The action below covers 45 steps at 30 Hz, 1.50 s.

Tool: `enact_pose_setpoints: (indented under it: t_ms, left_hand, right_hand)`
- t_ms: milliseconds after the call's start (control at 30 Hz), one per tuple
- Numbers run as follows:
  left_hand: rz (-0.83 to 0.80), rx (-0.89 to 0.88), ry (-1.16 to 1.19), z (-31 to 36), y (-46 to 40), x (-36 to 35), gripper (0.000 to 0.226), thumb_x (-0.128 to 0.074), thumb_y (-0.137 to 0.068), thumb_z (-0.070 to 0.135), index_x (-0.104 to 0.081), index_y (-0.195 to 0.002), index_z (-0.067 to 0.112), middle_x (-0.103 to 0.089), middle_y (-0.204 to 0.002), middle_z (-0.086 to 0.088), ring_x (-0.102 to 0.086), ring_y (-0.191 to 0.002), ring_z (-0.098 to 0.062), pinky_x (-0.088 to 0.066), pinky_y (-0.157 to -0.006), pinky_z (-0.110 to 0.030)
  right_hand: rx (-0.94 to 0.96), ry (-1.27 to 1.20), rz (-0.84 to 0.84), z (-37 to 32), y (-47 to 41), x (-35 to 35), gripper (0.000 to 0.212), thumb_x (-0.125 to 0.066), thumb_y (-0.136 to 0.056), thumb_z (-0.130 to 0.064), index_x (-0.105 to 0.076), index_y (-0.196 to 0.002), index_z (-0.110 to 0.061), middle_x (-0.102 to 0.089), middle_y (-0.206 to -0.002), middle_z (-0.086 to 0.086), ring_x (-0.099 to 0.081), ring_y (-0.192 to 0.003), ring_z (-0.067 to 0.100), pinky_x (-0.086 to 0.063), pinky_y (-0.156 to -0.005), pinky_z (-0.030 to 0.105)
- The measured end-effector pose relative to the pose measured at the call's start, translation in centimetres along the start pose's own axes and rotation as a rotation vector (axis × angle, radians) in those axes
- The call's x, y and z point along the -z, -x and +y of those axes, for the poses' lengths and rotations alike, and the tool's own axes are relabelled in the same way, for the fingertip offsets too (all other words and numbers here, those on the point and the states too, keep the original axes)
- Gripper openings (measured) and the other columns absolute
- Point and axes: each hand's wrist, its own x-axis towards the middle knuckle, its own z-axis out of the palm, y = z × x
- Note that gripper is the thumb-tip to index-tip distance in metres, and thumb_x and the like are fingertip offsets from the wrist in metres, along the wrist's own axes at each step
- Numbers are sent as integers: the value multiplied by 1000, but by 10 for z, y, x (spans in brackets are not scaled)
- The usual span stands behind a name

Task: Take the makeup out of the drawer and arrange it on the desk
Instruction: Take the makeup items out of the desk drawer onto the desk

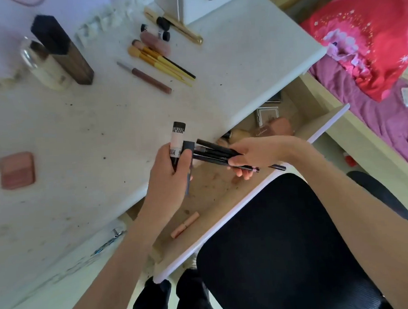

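My left hand (173, 173) grips a black and pale pink makeup tube (178, 141) upright over the desk's front edge, with a thin dark pencil tucked under its fingers. My right hand (253, 155) holds a bundle of black makeup pencils (212, 151) pointing left, their tips touching the left hand. Both hands hover above the open drawer (227, 193), where a peach lipstick (185, 224) and pink cases (276, 126) lie. On the white desk (89, 128) rest yellow-handled brushes (159, 59), a brown lip gloss (145, 78), small tubes (154, 30) and a pink compact (17, 169).
A dark wooden bottle (63, 50) and a cream bottle (47, 68) stand at the desk's back left. A white box (200, 1) sits at the back. A black chair (287, 244) is below the drawer. A bed with pink bedding (370, 36) lies to the right.
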Motion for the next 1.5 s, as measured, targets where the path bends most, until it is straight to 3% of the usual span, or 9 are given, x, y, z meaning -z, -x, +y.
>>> enact_pose_setpoints:
  t_ms: [133,333,433,533,700,933,1100,1300,1500]
  left_hand:
    - [163,76,43,0,-20,27,13,-41,-98,24,-44,-103,13,-51,-78,-3,-54,-67,-14,-45,-64,-24]
    - [281,108,59,-25,-46,64,22,-42,-97,12,-44,-117,4,-55,-97,-17,-53,-67,-16,-44,-54,-10]
    - [296,47,-39,-30,-55,71,21,-42,-96,14,-45,-116,8,-55,-103,-16,-53,-83,-21,-40,-65,-19]
    - [337,-3,-40,-30,-65,74,29,-43,-96,14,-44,-124,6,-48,-104,-6,-47,-90,-16,-34,-71,-13]
    - [367,42,82,-29,-82,74,31,-43,-96,16,-45,-125,6,-48,-103,-5,-47,-90,-16,-36,-73,-19]
    - [341,22,124,-32,-82,78,25,-44,-96,17,-46,-120,8,-50,-89,3,-48,-76,-8,-38,-59,-3]
    - [326,18,158,-32,-82,79,22,-44,-96,15,-46,-118,9,-48,-86,6,-48,-73,-3,-38,-58,-3]
    - [274,24,216,-32,-81,82,15,-44,-97,16,-44,-111,20,-50,-88,6,-49,-76,-6,-39,-59,-3]
    - [248,50,305,-34,-80,86,13,-45,-96,17,-45,-108,21,-52,-85,7,-52,-75,-5,-42,-58,-6]
  right_hand:
    - [88,-223,277,-28,-10,9,13,-34,-99,-12,-45,-93,-8,-50,-75,5,-45,-60,14,-40,-56,21]
    - [90,61,689,-63,-65,17,19,-37,-99,-15,-50,-109,-4,-53,-86,6,-48,-74,20,-33,-53,21]
    - [44,159,848,-76,-90,29,20,-39,-98,-14,-48,-112,-3,-46,-88,4,-46,-78,22,-31,-60,26]
    - [11,218,961,-86,-109,47,21,-40,-97,-13,-47,-114,-3,-47,-96,8,-44,-78,21,-35,-65,31]
    - [6,380,984,-99,-135,69,24,-44,-95,-13,-48,-118,-5,-51,-107,14,-51,-89,27,-38,-69,34]
    - [140,346,1068,-114,-153,67,53,-50,-90,-8,-34,-139,-20,-47,-105,9,-46,-94,24,-40,-79,35]
    - [90,517,1117,-116,-153,51,31,-43,-95,-16,-49,-125,-9,-46,-126,13,-44,-110,30,-42,-89,39]
    - [72,826,878,-95,-150,24,52,-16,-102,-36,-8,-150,-19,-4,-158,5,-1,-145,23,-1,-117,45]
    - [82,817,870,-95,-162,38,50,-14,-102,-34,-4,-150,-25,-2,-158,1,3,-145,21,3,-117,44]
